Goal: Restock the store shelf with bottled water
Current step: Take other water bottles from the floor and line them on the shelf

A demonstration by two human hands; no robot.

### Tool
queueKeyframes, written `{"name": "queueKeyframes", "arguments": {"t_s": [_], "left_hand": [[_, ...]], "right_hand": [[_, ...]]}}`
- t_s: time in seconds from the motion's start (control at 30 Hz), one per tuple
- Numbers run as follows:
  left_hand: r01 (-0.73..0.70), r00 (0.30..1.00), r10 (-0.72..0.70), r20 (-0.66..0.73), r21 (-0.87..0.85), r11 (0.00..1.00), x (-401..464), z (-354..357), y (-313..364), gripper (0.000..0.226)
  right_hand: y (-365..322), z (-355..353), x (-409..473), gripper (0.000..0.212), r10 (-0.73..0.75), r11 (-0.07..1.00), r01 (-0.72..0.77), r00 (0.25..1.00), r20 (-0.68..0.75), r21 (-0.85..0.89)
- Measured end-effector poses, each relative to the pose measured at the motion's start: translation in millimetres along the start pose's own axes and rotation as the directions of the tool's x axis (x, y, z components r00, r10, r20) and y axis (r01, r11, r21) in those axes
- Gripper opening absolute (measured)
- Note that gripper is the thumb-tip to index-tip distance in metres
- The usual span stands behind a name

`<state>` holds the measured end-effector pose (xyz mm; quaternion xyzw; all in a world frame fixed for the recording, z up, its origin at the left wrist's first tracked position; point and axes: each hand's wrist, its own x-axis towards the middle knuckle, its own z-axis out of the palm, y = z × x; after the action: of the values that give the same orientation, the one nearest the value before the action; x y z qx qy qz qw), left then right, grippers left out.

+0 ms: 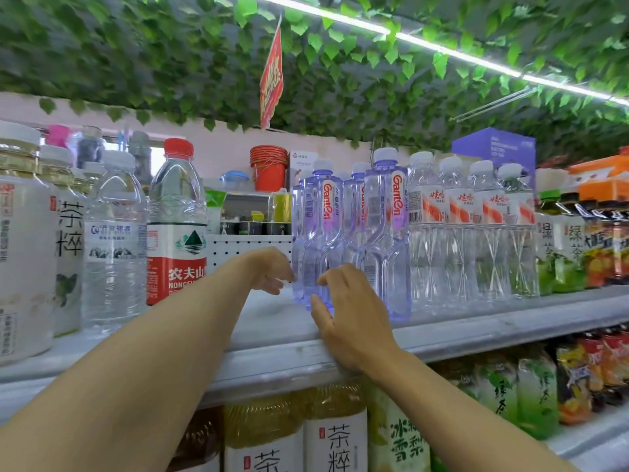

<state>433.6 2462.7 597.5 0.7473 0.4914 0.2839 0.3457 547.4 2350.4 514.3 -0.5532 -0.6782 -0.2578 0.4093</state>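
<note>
Fingers of the left hand [272, 272] hang loosely curled beside the base of the front purple-tinted Ganten bottle [318, 240], holding nothing; whether they touch it I cannot tell. Right hand [347, 321] fingers are relaxed and spread just before that bottle's foot, thumb near it, gripping nothing. It stands upright on the shelf [272, 356], between a red-labelled water bottle [177, 223] and clear water bottles [469, 229].

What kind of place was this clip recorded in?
Most likely a small grocery or convenience store. A white shelf carries rows of bottled water, among them purple Ganten bottles, with tea bottles on the tier below. A red promotional tag hangs from a ceiling covered in artificial leaves.
</note>
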Motion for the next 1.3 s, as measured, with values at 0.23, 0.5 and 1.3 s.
{"name": "queueKeyframes", "arguments": {"t_s": [0.23,0.5,1.3], "left_hand": [[-0.012,0.981,0.036,-0.189,0.127,0.992,-65.4,-1.9,1.9,0.050],[-0.217,0.797,0.311,-0.518,0.235,0.947,-174.3,33.0,0.5,0.026],[0.342,0.915,-0.389,0.109,0.302,0.890,-345.2,327.5,-311.9,0.020]], "right_hand": [[-5.0,-21.6,-9.4,0.034,-0.028,1.000,0.028,0.999,0.018,0.014],[-9.3,-62.5,-97.3,0.034,-0.128,0.990,0.127,0.992,0.019,0.060],[32.3,22.0,-489.1,0.046,0.026,0.990,-0.137,0.360,0.933,0.025]]}}
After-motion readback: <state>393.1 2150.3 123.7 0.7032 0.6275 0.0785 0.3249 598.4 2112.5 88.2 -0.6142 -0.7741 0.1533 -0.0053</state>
